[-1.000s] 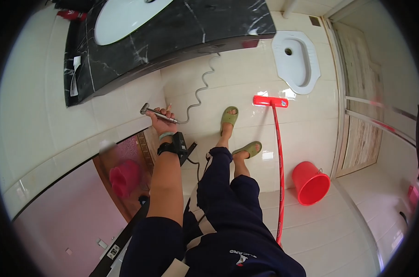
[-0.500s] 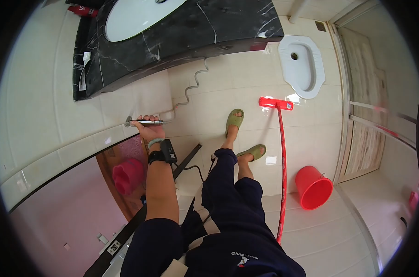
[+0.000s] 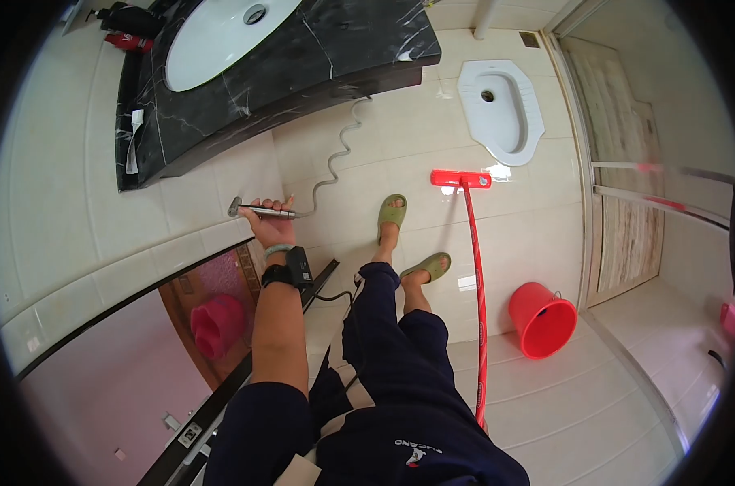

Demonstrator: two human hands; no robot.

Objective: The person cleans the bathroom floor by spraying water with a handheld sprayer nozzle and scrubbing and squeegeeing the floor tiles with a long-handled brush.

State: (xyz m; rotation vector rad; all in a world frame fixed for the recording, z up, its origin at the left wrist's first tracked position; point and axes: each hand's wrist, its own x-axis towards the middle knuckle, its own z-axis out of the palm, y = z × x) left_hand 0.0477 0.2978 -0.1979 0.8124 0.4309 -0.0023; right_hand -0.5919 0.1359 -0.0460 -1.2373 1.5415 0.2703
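Observation:
At the left, my left hand (image 3: 272, 227) is closed around a silver bidet sprayer (image 3: 262, 212), with its head pointing left toward the tiled ledge. A coiled grey hose (image 3: 335, 166) runs from its end to beneath the black marble counter (image 3: 343, 61). A dark strap and small box sit on my left wrist. To the right of my body stands a long red-handled floor mop (image 3: 474, 267), its flat red head on the floor. The handle's upper end disappears beside my dark shirt. There, at most a sliver of my right hand shows; its fingers are hidden.
A white squat toilet (image 3: 505, 113) is set into the floor at upper right. A red bucket (image 3: 543, 320) stands right of the mop. The white sink (image 3: 221, 49) holds the upper left. A mirror (image 3: 116, 389) reflects pink items. Glass shower doors (image 3: 626, 178) edge the right.
The view has shifted, so the floor items appear further left and more of the sink shows. My left hand still grips the sprayer and sits slightly further right; one finger now sticks out.

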